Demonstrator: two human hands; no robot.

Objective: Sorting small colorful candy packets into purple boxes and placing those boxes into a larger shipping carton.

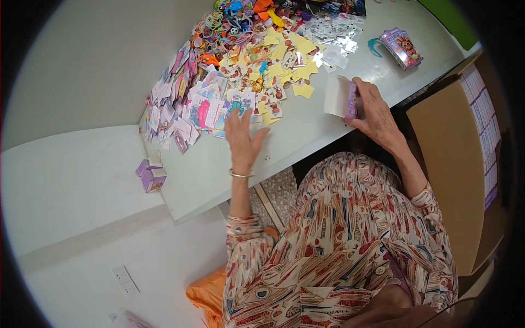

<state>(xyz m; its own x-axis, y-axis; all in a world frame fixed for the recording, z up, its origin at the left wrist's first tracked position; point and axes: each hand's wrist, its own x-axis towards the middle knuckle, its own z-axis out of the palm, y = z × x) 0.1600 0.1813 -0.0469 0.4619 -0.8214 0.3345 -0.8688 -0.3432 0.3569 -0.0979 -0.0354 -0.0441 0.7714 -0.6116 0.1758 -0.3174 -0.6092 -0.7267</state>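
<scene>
My right hand (376,116) grips a small purple box (351,100) above the table's front edge. The box's white flap (336,96) stands out to the left. My left hand (242,139) is spread, fingers apart, at the near edge of a pile of printed cards (203,112); its fingertips reach the cards, but whether they touch any I cannot tell. Beside those fingers lie a pink piece (203,113) and a teal piece (238,106). Yellow paper slips (302,90) and small printed stickers (273,109) are heaped just beyond.
Colourful small toys (229,22) and silvery packets (339,41) pile up at the back. A printed purple box (402,48) stands at the far right beside a teal ring (374,47). Small purple boxes (151,176) sit at the left edge. An open carton (445,126) of packed boxes is at my right.
</scene>
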